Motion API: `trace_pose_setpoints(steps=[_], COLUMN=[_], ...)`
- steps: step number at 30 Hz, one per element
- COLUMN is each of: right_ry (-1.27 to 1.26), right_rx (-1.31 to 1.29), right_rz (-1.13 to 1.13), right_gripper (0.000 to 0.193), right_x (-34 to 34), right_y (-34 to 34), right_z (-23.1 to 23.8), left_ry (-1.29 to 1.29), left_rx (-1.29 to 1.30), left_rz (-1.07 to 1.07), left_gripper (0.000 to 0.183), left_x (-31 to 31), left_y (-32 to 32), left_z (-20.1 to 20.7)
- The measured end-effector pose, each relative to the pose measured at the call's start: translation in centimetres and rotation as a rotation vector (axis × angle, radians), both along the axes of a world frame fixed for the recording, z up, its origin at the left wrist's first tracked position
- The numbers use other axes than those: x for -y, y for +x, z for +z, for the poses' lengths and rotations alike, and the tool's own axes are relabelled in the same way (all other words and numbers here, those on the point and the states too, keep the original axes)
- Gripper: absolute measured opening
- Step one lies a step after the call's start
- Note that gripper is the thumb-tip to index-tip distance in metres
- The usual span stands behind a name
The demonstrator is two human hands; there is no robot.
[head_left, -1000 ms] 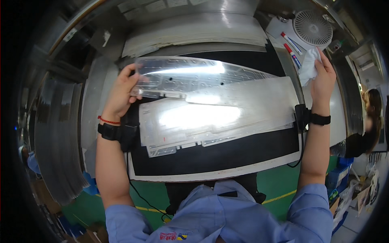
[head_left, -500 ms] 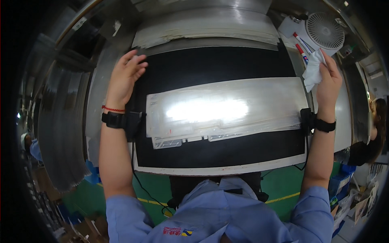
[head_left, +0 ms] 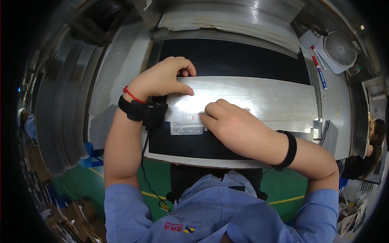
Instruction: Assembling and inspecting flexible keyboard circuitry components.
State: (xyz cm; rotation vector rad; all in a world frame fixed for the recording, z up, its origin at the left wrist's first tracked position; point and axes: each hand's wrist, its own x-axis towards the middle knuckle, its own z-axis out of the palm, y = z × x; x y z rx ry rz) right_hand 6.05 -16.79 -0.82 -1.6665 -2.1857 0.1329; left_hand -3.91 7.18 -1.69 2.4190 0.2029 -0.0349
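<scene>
A long silvery metal sheet (head_left: 279, 97) lies across the black mat (head_left: 243, 58), with thin layered edges and a notched, cut-out strip (head_left: 186, 128) showing along its near side. My left hand (head_left: 160, 77) is at the sheet's far left corner, thumb on the top face and fingers bent at the far edge, gripping it. On the sheet's left half, close to a small red mark, my right hand (head_left: 239, 125) presses down with bent fingers. Bits of a white cloth (head_left: 248, 109) peek out around those fingers; most of it is hidden beneath the hand.
Behind the mat, a stack of metal sheets (head_left: 227, 20) stands. At the back right are a white fan (head_left: 339, 48) and two markers (head_left: 319, 72). More sheets (head_left: 60, 109) are stacked at the left. A black cable (head_left: 142, 162) hangs from my left wrist device.
My right hand has come from the right side of the table onto the sheet with the cloth. My left hand has moved right and taken hold of the sheet's corner.
</scene>
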Motion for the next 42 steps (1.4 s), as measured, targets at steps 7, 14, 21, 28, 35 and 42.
trace_pose_setpoints(steps=[7, 14, 21, 28, 35, 42], right_ry=[-0.175, -0.075, -0.079, -0.099, -0.116, -0.242], right_rx=[0.154, 0.232, 0.198, 0.18, 0.149, -0.135], right_rz=[0.018, -0.022, -0.022, -0.022, 0.036, 0.194], right_gripper=[0.035, 0.024, 0.028, 0.026, 0.024, 0.031], right_x=[-1.2, -2.2, -1.3, -0.9, -1.4, 2.5], right_y=[-2.8, -2.7, -3.1, -3.0, -3.2, -3.3], right_z=[-0.4, -0.9, -0.6, -0.4, -0.6, 2.5], left_ry=[0.015, 0.009, 0.013, 0.024, 0.036, -0.035], left_rx=[-0.007, 0.016, 0.013, 0.004, -0.01, -0.018], left_rz=[0.014, -0.007, -0.01, -0.011, -0.004, 0.09], left_gripper=[0.039, 0.04, 0.04, 0.041, 0.043, 0.037], left_x=[-0.2, -0.4, -0.7, -0.7, -0.5, -0.4], left_y=[-0.4, -0.5, -0.4, -0.5, -0.4, 0.0], left_z=[-0.4, -0.9, -1.3, -1.1, -0.9, -0.7])
